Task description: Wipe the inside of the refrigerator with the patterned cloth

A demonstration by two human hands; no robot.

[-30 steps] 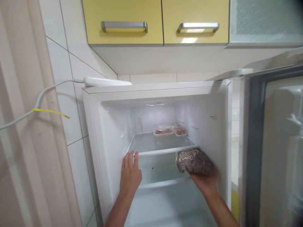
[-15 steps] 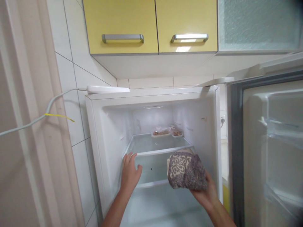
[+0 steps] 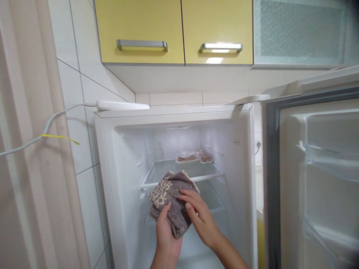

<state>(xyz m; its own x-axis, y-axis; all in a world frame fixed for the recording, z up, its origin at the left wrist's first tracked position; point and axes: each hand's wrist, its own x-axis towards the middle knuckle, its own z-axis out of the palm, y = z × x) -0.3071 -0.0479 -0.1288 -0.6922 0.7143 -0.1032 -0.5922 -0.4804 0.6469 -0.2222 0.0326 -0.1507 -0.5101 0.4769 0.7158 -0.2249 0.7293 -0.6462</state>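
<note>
A folded grey-brown cloth [image 3: 179,198] with a cream scroll pattern is held up in front of the open fridge [image 3: 103,160]. My left hand [image 3: 166,231] grips it from below, the thumb pressed on its front and the other fingers hidden behind. On the cloth's right side, the fingers of my right hand [image 3: 200,216] lie stretched out, touching the surface. Behind the cloth is the glass upper shelf [image 3: 207,173], partly covered by it, with a lower shelf [image 3: 214,201] beneath.
Two wrapped food trays [image 3: 186,157] sit at the back of the upper shelf. The fridge door [image 3: 291,179] stands swung out on the right. Yellow cabinets [image 3: 140,26] hang overhead. A white device with a cable [image 3: 123,105] rests on the fridge top.
The cloth has moved left, from my right hand alone into my left hand's grip. My left hand has come away from the upper shelf's left edge. My right hand now lies on the cloth.
</note>
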